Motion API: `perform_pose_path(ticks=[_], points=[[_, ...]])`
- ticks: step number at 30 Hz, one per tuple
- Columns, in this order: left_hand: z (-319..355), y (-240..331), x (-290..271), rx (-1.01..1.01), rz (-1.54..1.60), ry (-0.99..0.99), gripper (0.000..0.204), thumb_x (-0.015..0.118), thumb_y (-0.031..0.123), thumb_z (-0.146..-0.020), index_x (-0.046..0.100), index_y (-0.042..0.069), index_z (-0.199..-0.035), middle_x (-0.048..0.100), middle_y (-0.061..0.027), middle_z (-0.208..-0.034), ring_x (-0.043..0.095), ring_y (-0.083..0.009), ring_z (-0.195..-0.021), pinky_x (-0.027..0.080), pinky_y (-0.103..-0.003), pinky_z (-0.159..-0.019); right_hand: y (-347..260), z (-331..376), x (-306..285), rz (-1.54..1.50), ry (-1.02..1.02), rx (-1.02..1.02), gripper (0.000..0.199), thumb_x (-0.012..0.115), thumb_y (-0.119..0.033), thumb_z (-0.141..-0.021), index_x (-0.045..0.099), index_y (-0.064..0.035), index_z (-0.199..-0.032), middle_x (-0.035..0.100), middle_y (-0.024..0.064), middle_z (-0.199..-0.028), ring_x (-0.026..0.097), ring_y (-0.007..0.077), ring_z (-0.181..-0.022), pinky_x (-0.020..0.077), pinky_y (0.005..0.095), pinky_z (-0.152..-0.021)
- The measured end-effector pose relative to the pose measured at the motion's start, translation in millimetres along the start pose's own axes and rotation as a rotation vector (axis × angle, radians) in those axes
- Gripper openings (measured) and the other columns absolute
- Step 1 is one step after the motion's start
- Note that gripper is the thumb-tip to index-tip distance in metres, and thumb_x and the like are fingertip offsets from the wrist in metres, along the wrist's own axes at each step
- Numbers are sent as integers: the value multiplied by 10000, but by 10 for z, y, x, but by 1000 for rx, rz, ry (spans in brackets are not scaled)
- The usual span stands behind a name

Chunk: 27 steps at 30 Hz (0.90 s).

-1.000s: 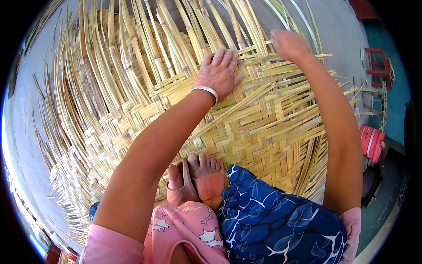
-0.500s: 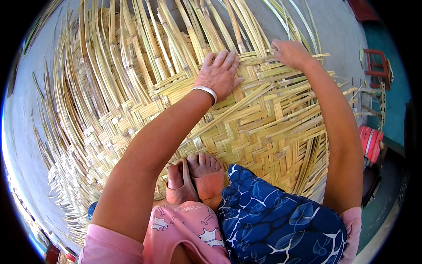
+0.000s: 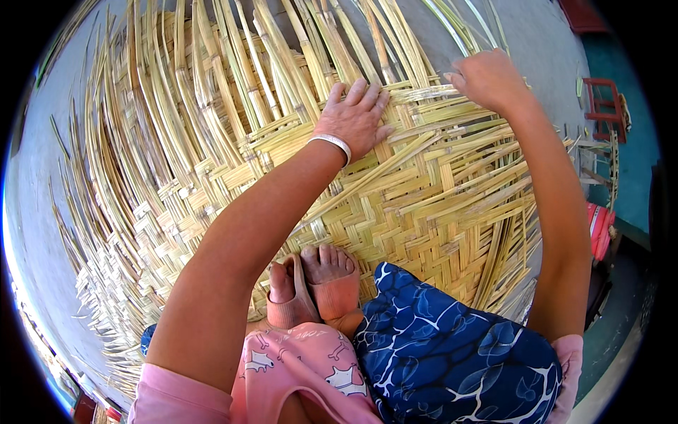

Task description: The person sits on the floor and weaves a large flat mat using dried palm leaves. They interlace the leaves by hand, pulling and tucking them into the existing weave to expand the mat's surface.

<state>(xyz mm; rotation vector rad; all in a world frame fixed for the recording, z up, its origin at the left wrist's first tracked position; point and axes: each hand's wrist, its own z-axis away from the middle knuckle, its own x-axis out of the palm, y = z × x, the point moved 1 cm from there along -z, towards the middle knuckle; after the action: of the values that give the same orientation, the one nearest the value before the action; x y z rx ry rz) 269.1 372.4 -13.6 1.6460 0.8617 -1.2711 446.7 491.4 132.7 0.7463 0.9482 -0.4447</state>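
1. Bamboo mat (image 3: 424,205), half woven, spread across the centre, loose strips (image 3: 176,127) fanning toward ten o'clock.
2. Left hand (image 3: 357,116) laid open and flat, seemingly to pin the weave.
3. Right hand (image 3: 487,78), at one o'clock, curled around a strip (image 3: 424,92), likely tightening it.

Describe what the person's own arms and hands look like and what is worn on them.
Both forearms are bare, with short pink sleeves ending near the shoulders. The left hand has a white bangle around its wrist. The right hand shows no ring or band. No gloves on either hand.
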Motion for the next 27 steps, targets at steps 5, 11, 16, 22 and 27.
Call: perform_pose_path(ticks=[5, 11, 16, 22, 27], points=[[-3, 13, -16, -8, 5, -3, 593, 334, 486, -939, 370, 100, -1387, 387, -71, -1401, 304, -243, -1306, 202, -427, -1069, -34, 95, -199, 103, 41, 84, 244, 561, -296, -850, 650, -75, -797, 657, 127, -756, 635, 299, -742, 474, 410, -682], [7, 24, -30, -28, 25, -25, 586, 329, 485, -941, 363, 115, -1394, 353, -69, -1436, 274, -249, -1338, 175, -432, -1090, 15, 179, -80, 152, 400, -100, 184, 577, -246, -840, 644, -75, -833, 633, 100, -785, 618, 288, -832, 472, 411, -687], [25, -11, -2, -56, 118, 47, 547, 368, 449, -939, 388, 122, -1377, 383, -58, -1414, 300, -237, -1323, 191, -427, -1090, -380, 378, 356, -328, 308, -1, 191, 592, -201, -821, 626, -28, -895, 632, 104, -793, 607, 302, -824, 476, 396, -700], [86, 239, -178, 16, 238, 173, 387, 552, 315, -860, 551, 104, -1185, 532, -57, -1230, 435, -235, -1199, 265, -414, -1045, -875, 793, 906, -1503, 67, 593, 214, 580, -196, -873, 603, 8, -934, 622, 62, -722, 593, 166, -593, 471, 299, -564], [-10, 494, -176, 52, 75, 21, 149, 574, 170, -769, 623, 89, -884, 594, -37, -927, 553, -205, -952, 413, -379, -855, -1137, 987, 883, -1795, -104, 626, 230, 573, -229, -900, 598, -8, -960, 599, 29, -729, 569, 97, -567, 450, 234, -504]])
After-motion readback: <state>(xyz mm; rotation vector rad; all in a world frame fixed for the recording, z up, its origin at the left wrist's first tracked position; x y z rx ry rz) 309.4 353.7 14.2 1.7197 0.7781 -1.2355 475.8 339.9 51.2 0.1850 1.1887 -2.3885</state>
